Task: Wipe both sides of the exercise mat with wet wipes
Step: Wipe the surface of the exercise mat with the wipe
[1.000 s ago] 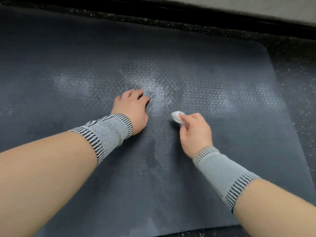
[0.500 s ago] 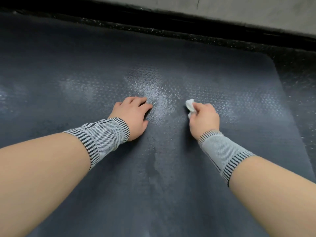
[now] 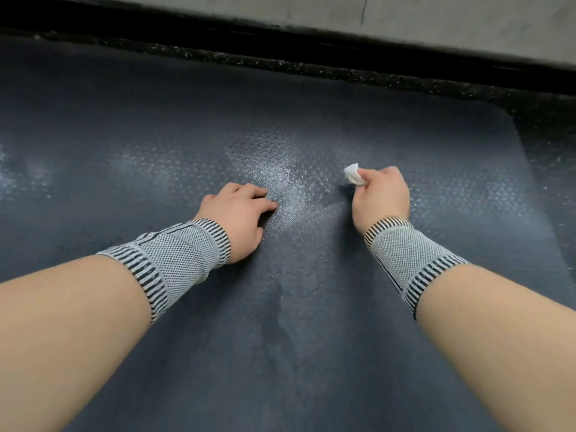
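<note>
mat (image 3: 311, 338) under both hands | right hand (image 3: 381, 198) grips wipe (image 3: 352, 174)

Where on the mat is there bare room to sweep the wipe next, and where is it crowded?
Free: the far strip of the exercise mat between the hands and the speckled floor, and the stretch right of the right hand to the rounded corner. Crowded: the middle, where the left hand rests beside the wet wipe.

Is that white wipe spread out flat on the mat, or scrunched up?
Scrunched up. The small white wet wipe is a crumpled wad pinched in the right hand, only a bit poking out above the dark textured exercise mat.
</note>
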